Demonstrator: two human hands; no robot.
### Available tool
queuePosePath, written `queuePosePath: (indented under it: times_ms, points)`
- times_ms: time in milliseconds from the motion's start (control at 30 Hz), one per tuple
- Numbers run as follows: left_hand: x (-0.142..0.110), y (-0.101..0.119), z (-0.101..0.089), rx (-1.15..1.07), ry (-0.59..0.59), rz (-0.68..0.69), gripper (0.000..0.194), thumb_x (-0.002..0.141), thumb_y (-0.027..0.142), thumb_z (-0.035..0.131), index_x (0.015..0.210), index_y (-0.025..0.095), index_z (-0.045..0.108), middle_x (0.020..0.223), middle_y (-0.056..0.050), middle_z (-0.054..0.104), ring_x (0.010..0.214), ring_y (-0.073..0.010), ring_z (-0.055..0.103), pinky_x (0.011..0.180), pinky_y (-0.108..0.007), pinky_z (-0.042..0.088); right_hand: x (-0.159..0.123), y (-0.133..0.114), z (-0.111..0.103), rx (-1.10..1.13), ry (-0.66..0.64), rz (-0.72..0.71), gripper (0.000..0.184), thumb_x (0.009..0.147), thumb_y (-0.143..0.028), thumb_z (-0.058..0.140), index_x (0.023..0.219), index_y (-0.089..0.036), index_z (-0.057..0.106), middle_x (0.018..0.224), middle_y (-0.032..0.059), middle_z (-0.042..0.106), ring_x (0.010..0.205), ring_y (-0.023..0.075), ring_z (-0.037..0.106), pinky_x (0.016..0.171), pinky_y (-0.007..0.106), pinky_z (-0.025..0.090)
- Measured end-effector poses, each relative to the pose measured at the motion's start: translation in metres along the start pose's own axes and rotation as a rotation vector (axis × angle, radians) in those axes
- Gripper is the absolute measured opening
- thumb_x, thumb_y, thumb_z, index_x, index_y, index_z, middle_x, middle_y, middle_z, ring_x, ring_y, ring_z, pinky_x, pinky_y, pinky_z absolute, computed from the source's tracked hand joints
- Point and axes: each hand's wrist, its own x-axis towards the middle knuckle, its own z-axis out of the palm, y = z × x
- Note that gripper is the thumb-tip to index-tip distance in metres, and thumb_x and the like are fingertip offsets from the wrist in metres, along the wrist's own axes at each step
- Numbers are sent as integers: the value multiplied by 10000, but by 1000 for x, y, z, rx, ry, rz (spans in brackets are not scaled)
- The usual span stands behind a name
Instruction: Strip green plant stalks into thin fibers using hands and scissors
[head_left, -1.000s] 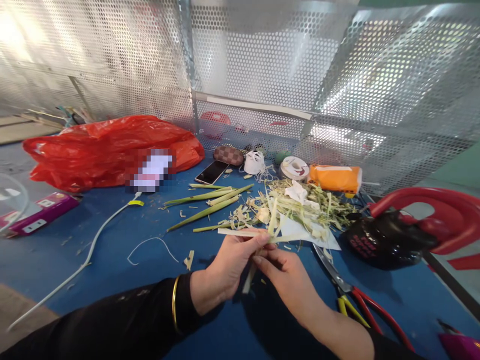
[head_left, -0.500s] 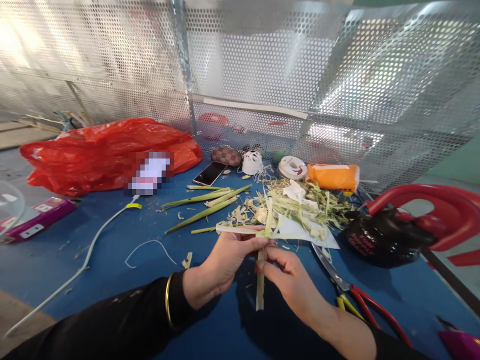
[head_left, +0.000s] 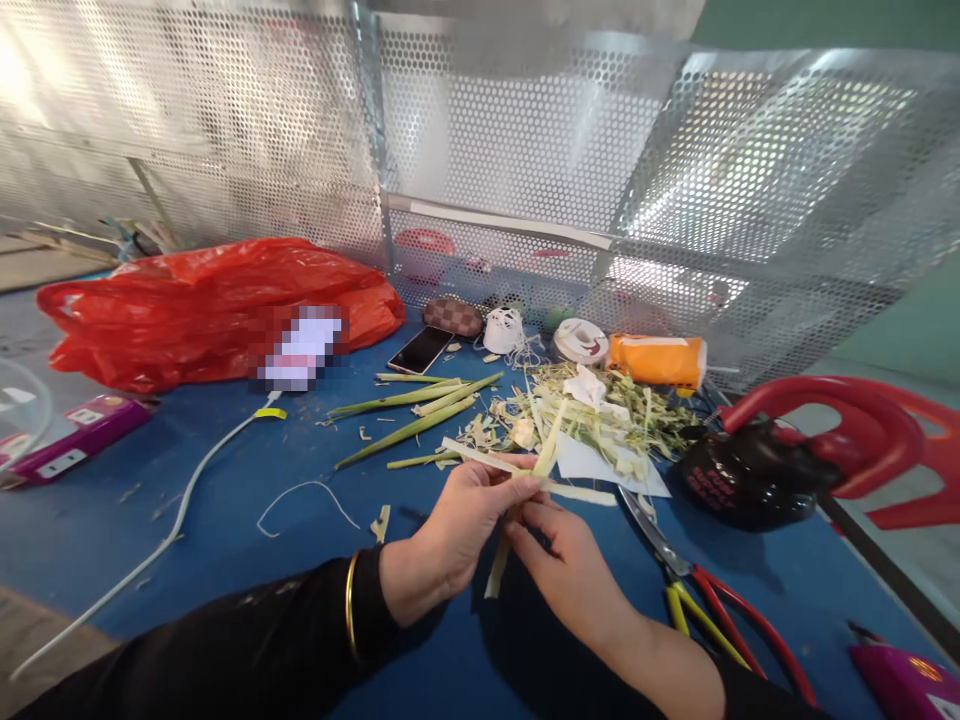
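Note:
Pale green plant-leaf strips point(head_left: 552, 447) cross each other where my hands meet, with ends sticking out left, up, right and down. My left hand point(head_left: 461, 525) is closed, thumb pressed on the crossing. My right hand point(head_left: 574, 575) is closed just below it, its fingers pinched at the strips beside the downward end; its fingertips are partly hidden. Beyond my hands lie several green pointed leaves point(head_left: 412, 432). A heap of shredded plant scraps point(head_left: 652, 412) is to their right, partly over a white paper sheet point(head_left: 577, 462).
Shears point(head_left: 679, 570) with red and yellow handles lie right of my right hand, near a black pot-like object point(head_left: 750, 480). Behind are a phone point(head_left: 422, 350), white thread spool point(head_left: 504, 330), tape roll point(head_left: 581, 341), orange packet point(head_left: 660, 360) and red plastic bag point(head_left: 187, 320). A white cable point(head_left: 191, 480) runs along the left.
The crossed strips first turn so the lower end points straight down, then tilt back to the left. Both hands stay closed on them, and the view shifts slightly.

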Motion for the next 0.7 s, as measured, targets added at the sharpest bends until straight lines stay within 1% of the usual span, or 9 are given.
queuePosePath:
  times_ms: [67, 167, 267, 333, 367, 433, 567, 633, 700]
  points:
    - [-1, 1, 1, 9, 35, 2, 306, 656, 256, 793, 895, 127, 652, 654, -11, 648, 593, -103, 595, 582, -199, 453, -1, -8, 0, -78, -37, -19, 178, 877, -257, 529, 747, -192, 631, 802, 44, 651, 786, 188, 584, 719, 278, 441]
    - [-2, 7, 1, 37, 87, 27, 318, 647, 286, 790, 881, 135, 638, 626, 4, 631, 579, -104, 597, 594, -210, 468, -7, -25, -10, -198, 0, -75, 305, 882, -307, 558, 599, -200, 526, 652, 9, 575, 640, 156, 525, 606, 258, 390]
    - [-4, 16, -4, 165, 54, 42, 307, 656, 295, 773, 877, 131, 637, 596, 16, 616, 521, -88, 565, 528, -193, 444, -15, -36, -25, -223, 272, -103, 387, 917, -344, 503, 565, -215, 411, 545, -32, 422, 522, 125, 402, 528, 254, 327]
    - [-7, 22, -8, 270, 17, 17, 288, 671, 302, 748, 877, 130, 643, 553, 29, 587, 465, -79, 520, 446, -179, 380, -17, -36, -34, -223, 434, -39, 341, 914, -371, 506, 613, -218, 454, 553, -36, 415, 519, 129, 392, 527, 257, 325]
    - [-9, 24, -11, 316, 8, 5, 274, 675, 299, 739, 872, 132, 647, 528, 41, 565, 440, -71, 492, 420, -174, 343, -16, -34, -36, -220, 472, 15, 317, 904, -390, 520, 640, -217, 493, 569, -29, 437, 533, 136, 405, 535, 261, 332]
    - [-13, 27, -15, 396, -13, -16, 240, 678, 290, 725, 848, 135, 654, 496, 60, 522, 409, -53, 439, 400, -169, 286, -14, -29, -34, -158, 463, 117, 283, 873, -420, 561, 683, -211, 570, 634, -4, 515, 599, 157, 464, 577, 267, 364]
    - [-18, 30, -21, 497, -146, -83, 218, 655, 298, 738, 773, 128, 668, 535, 49, 535, 411, -42, 393, 416, -188, 264, -7, -23, -14, 222, 319, 283, 261, 824, -426, 617, 718, -190, 647, 715, 21, 628, 709, 184, 553, 663, 276, 427]
    - [-20, 30, -24, 506, -178, -127, 247, 646, 331, 750, 764, 128, 672, 535, 50, 525, 419, -46, 380, 422, -200, 254, -5, -25, -3, 351, 323, 328, 254, 802, -417, 640, 719, -178, 664, 678, 13, 639, 679, 177, 561, 650, 277, 435]
    - [-19, 29, -26, 506, -149, -153, 265, 646, 357, 755, 755, 130, 672, 493, 65, 484, 413, -46, 340, 428, -209, 227, -4, -27, 4, 381, 355, 340, 243, 779, -406, 663, 727, -169, 683, 656, 7, 645, 654, 171, 564, 633, 277, 434]
